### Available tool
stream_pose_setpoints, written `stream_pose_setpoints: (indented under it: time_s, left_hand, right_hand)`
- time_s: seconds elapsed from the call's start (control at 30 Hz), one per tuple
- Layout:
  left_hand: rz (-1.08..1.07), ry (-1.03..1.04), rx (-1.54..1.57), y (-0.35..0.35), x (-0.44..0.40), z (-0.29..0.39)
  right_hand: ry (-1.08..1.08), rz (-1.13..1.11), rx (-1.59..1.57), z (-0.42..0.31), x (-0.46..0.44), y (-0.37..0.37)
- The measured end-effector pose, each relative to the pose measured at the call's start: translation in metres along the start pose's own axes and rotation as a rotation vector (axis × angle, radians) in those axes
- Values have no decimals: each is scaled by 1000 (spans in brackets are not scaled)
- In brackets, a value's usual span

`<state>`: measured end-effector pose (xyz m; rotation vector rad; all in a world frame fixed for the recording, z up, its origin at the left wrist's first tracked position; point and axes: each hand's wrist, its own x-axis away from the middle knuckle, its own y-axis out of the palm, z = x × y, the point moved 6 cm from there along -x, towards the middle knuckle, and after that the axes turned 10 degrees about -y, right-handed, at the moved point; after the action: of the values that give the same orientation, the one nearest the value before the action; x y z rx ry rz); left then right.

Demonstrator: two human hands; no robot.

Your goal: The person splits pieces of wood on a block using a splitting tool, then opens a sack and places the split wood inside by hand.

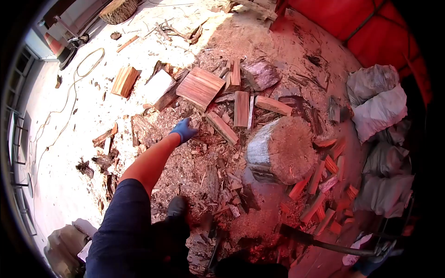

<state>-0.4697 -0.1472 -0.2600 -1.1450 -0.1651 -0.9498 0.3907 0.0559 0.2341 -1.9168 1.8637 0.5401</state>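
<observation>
At far left, has an orange-and-white cone (54, 46) and a long cord (75, 88) on the pale floor (55, 185), run along the side, likely to stay out from underfoot. Farther in, shows a split chunk (124, 82) lying apart from the main cluster. Extends the left hand (184, 130), in a blue glove, low above the wood chips (171, 160), with fingers loosely spread and grasping nothing; uses nearly the full arm, probably to bridge the gap from the boot (177, 207) to the split wood. Just beyond that glove, has the broad block (200, 89) resting with a flat face up, and just to its right the narrow billet (221, 128) slanting across the chips. Farther right, presents a log round (292, 150) standing on end, apparently for a steady, level top, with split sticks (316, 177) strewn beside it. At lower right, has a long-handled tool (343, 249) pointing head-leftward, near the right hand (367, 267); too dim there to tell whether clenched around the handle or released. Along the far right edge, has pale sacks (380, 109) bunched together, presumably for keeping off the working ground.
</observation>
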Motion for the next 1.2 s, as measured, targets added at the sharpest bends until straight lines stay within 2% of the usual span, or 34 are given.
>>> stream_pose_setpoints:
  time_s: [0.07,0.1,0.13,0.2,0.23,0.27,0.33,0.37,0.4,0.43,0.5,0.53,0.6,0.63,0.73,0.8,0.87,0.9,0.93,0.97,1.0,1.03,1.1,1.13,1.2]
  left_hand:
    - [190,-130,321,-4,-55,-19]
    - [275,-139,481,-20,-62,-11]
    - [369,-148,597,0,-130,-46]
    - [313,-178,948,-42,-101,2]
    - [414,-240,991,-45,-122,-5]
    - [514,-307,1033,-45,-147,-17]
    - [544,-408,1127,-42,-184,-29]
    - [509,-501,1227,-37,-191,-31]
    - [471,-595,1321,-35,-197,-32]
    - [463,-588,1327,-32,-211,-43]
    - [212,-210,1508,-19,-249,-54]
    - [208,-212,1510,-21,-232,-49]
    - [63,-102,1573,-39,-163,-26]
    - [77,-69,1562,-44,-133,-33]
    - [-5,100,1554,-55,-21,-45]
    - [-194,101,1467,-51,47,-40]
    - [-324,38,1149,-17,69,-64]
    - [-578,-14,949,4,68,-60]
    - [-819,-61,738,21,70,-50]
    - [-866,71,789,41,46,-42]
    - [-552,182,617,27,26,-4]
    - [-195,301,373,3,3,37]
    - [190,377,432,-11,-63,92]
    - [325,357,242,-20,-86,126]
    - [489,366,243,-24,-134,183]
  right_hand:
    - [7,-18,-113,-19,4,29]
    - [-221,-262,397,-13,1,-28]
    - [-280,-142,597,-20,6,-20]
    - [-67,-137,29,-20,7,-8]
    - [-9,-84,-51,-21,10,1]
    - [-18,-88,-40,-22,12,7]
    - [-134,-182,127,-31,17,18]
    - [-66,-248,-19,-32,19,19]
    - [-77,-243,-14,-33,21,16]
    - [-61,-252,-5,-31,22,14]
    - [-28,-283,20,-29,18,14]
    - [-29,-284,24,-28,15,14]
    - [-83,-251,187,-30,18,38]
    - [18,-189,-10,-30,17,54]
    - [-44,-151,1,-33,25,38]
    - [-49,-144,-63,-37,32,33]
    - [-171,-148,334,-50,36,12]
    - [-128,-206,25,-50,36,9]
    - [-123,-210,27,-51,38,6]
    - [-253,-246,510,-58,43,5]
    - [-381,-269,995,-62,48,5]
    - [-384,-265,1001,-61,52,7]
    - [-314,42,687,-66,54,6]
    - [-319,42,697,-72,55,29]
    - [-52,416,382,-68,63,64]
